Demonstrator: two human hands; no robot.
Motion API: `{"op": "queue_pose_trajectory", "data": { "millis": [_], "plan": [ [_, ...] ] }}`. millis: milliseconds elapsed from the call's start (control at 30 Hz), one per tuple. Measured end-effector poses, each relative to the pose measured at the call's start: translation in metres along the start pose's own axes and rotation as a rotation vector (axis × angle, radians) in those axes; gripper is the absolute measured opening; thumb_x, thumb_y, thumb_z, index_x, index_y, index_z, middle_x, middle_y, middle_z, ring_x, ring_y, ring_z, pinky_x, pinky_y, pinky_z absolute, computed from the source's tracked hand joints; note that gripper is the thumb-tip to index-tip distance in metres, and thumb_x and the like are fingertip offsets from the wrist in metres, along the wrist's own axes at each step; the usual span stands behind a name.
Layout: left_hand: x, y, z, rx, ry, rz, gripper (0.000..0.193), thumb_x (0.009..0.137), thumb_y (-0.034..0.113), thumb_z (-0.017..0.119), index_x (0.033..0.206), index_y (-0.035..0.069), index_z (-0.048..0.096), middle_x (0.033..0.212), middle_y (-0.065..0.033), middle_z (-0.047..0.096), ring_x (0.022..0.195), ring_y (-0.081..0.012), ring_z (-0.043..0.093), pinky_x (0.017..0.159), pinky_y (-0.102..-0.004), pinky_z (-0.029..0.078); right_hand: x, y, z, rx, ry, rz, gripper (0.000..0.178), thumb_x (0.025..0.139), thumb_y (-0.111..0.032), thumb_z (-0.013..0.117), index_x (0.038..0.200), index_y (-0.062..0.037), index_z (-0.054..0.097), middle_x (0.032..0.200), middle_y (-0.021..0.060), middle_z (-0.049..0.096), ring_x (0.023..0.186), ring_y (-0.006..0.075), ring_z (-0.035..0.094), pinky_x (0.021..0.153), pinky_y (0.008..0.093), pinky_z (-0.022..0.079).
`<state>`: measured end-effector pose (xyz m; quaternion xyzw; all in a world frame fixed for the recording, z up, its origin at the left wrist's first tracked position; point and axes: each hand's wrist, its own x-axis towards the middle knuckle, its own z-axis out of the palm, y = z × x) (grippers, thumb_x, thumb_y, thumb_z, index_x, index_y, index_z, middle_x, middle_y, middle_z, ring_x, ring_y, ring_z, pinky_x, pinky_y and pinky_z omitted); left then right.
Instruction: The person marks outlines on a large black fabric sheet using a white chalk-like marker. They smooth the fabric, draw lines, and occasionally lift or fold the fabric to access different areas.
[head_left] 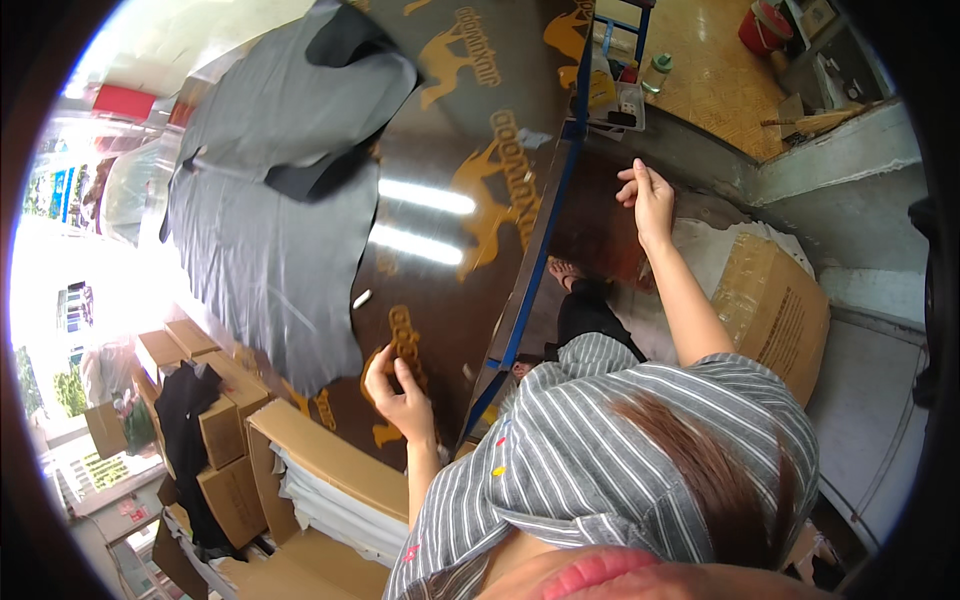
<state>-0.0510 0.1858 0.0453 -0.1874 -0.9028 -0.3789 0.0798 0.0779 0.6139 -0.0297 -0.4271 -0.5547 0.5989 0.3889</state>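
A large grey sheet of leather (280,200) lies across the dark brown glossy table (430,180), its darker underside showing where the edges fold over. My left hand (402,398) is above the table, just off the sheet's lower right corner. Its thumb and index finger are apart with nothing between them. A small white piece (362,298), perhaps chalk, rests by the sheet's edge beyond that hand. My right hand (648,205) is held out past the table's blue edge, over the floor. Its fingers are loosely bent and apart, and nothing shows in them.
Cardboard boxes (235,500) stand at the lower left, one draped with black cloth (188,420). Another large carton (775,305) is at my right, by a grey wall ledge (840,185). A tray of small items (625,108), a bottle (657,72) and a red bucket (765,28) are farther off.
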Motion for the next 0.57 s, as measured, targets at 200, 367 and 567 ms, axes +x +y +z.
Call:
{"op": "queue_pose_trajectory", "data": {
  "millis": [200, 367, 567],
  "plan": [
    [0.110, 0.125, 0.136, -0.087, -0.394, 0.301, 0.021, 0.091, 0.010, 0.067, 0.112, 0.006, 0.070, 0.119, -0.0098, 0.069, 0.122, -0.0329, 0.057, 0.107, -0.0443, 0.040, 0.169, 0.089, 0.011, -0.129, 0.120, 0.169, 0.024, 0.100, -0.021, 0.062, 0.118, -0.0054, 0.068, 0.105, 0.0048, 0.069, 0.099, 0.0138, 0.065, 0.083, 0.0292, 0.052],
    [0.221, 0.192, 0.265, -0.086, -0.598, 0.262, 0.046, 0.095, 0.026, 0.064, 0.139, 0.013, 0.057, 0.155, -0.0099, 0.044, 0.151, -0.0335, 0.026, 0.120, -0.0548, 0.008, 0.348, 0.157, 0.038, -0.310, 0.121, 0.054, 0.034, 0.101, -0.029, 0.061, 0.123, -0.0033, 0.065, 0.115, 0.0110, 0.069, 0.105, 0.0226, 0.066, 0.086, 0.0347, 0.050],
    [0.280, 0.202, 0.358, 0.486, -0.377, 0.185, 0.074, 0.096, 0.055, 0.057, 0.157, 0.021, 0.034, 0.165, -0.0135, 0.026, 0.153, -0.0388, 0.013, 0.118, -0.0615, 0.005, 0.517, 0.216, 0.078, -0.495, 0.082, -0.265, 0.036, 0.097, -0.028, 0.065, 0.126, -0.0069, 0.065, 0.122, 0.0177, 0.067, 0.114, 0.0313, 0.064, 0.095, 0.0434, 0.049]
  ]
}}
